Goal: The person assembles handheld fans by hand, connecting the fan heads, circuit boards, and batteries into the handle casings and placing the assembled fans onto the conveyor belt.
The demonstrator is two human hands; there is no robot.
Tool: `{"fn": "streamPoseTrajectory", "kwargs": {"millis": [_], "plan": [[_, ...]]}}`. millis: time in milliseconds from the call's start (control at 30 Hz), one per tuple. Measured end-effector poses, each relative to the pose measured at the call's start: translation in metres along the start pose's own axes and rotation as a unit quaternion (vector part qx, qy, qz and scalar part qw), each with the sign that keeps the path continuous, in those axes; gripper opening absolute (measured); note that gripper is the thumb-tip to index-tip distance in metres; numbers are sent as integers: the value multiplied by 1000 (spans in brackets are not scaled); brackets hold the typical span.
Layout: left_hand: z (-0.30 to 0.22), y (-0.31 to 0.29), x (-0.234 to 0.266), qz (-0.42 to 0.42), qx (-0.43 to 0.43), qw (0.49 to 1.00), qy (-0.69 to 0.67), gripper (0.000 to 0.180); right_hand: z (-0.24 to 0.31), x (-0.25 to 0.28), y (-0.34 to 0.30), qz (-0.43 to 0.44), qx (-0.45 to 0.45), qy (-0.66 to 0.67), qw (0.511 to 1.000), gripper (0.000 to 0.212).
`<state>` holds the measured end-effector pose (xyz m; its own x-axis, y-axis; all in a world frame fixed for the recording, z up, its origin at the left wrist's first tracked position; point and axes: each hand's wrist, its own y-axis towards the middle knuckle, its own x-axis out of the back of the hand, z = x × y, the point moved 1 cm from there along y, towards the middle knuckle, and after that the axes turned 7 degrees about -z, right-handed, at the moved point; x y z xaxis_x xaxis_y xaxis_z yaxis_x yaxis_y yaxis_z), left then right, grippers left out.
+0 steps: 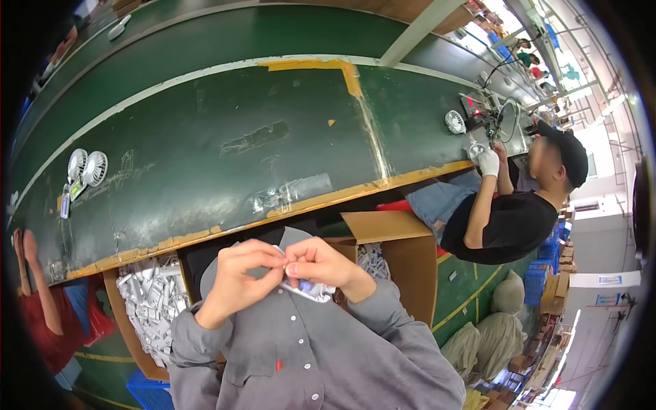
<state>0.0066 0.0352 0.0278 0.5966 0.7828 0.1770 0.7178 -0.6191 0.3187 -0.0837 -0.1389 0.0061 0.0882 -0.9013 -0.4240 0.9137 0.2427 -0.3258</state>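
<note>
Close in front of my chest, my left hand (244,277) and my right hand (320,263) meet at the fingertips. The thumb and forefinger of my left hand are pinched together; what lies between them is too small to make out. A white plastic casing (318,294) with something bluish inside sits under the curled fingers of my right hand, which grips it. Part of the casing is hidden by the fingers.
A green workbench (198,143) with a worn yellow edge runs ahead. Small white fans (87,167) lie at its left. Cardboard boxes of white plastic parts (152,301) stand at both sides of me. A co-worker (512,205) in a black cap handles a fan at right; another person's arms (37,273) show at left.
</note>
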Motion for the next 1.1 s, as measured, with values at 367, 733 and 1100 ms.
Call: {"fn": "streamPoseTrajectory", "kwargs": {"millis": [367,733,1100], "plan": [[29,7,64,-164,111,943,-266,14,-43,64,-110,-231,52,102,966,21],[33,34,28,-113,110,648,-745,18,-104,65,-89,-393,81,-313,861,59],[30,42,32,-226,118,794,-552,25,-10,-7,21,-82,149,444,880,56]]}}
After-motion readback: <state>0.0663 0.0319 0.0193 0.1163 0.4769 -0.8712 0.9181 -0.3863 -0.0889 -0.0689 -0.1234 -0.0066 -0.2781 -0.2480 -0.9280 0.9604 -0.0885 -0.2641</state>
